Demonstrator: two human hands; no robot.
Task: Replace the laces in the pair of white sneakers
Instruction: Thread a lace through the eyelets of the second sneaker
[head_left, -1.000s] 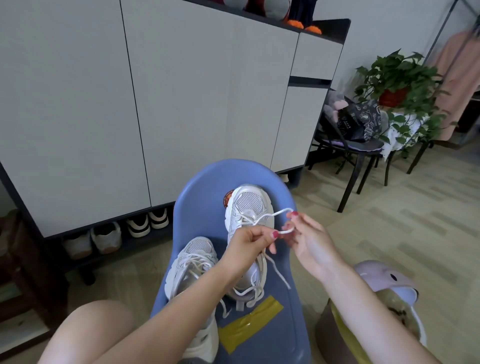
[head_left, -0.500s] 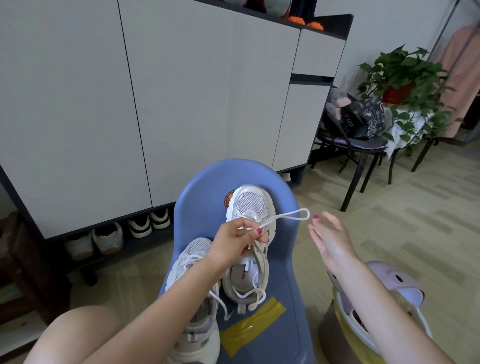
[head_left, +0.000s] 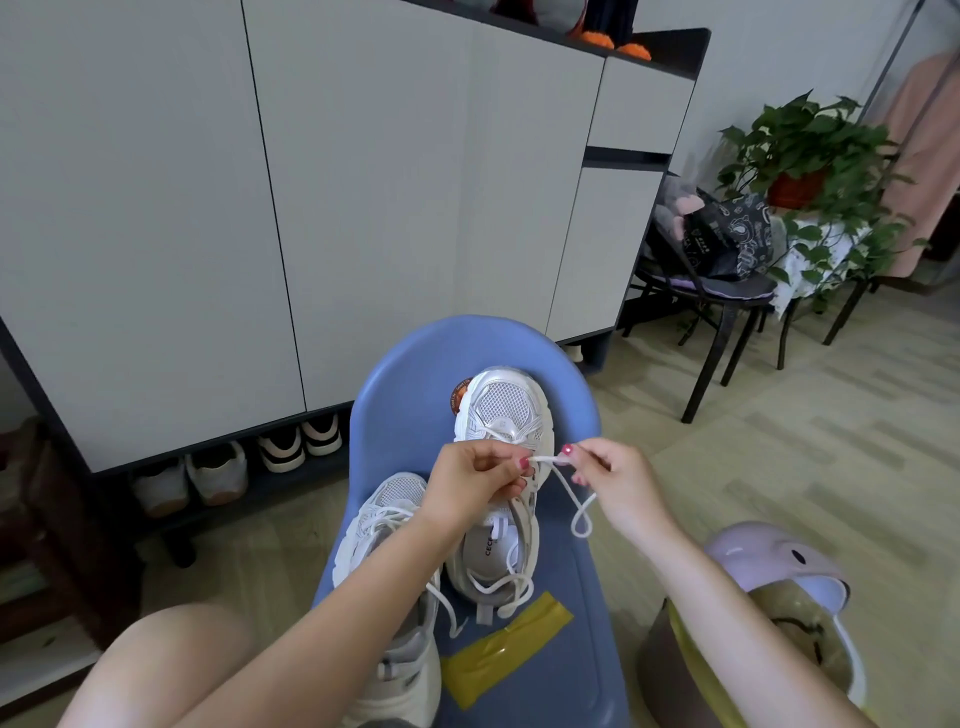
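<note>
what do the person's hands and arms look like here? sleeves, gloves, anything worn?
Both forearms are bare, with no sleeves or gloves in view. The left hand and right hand have nails painted pinkish red. No watch, ring or bracelet is visible on either.

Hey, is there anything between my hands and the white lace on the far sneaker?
Nothing visible. The left hand and right hand both already pinch the white cord lace over the far white mesh sneaker on the blue plastic chair.
</note>
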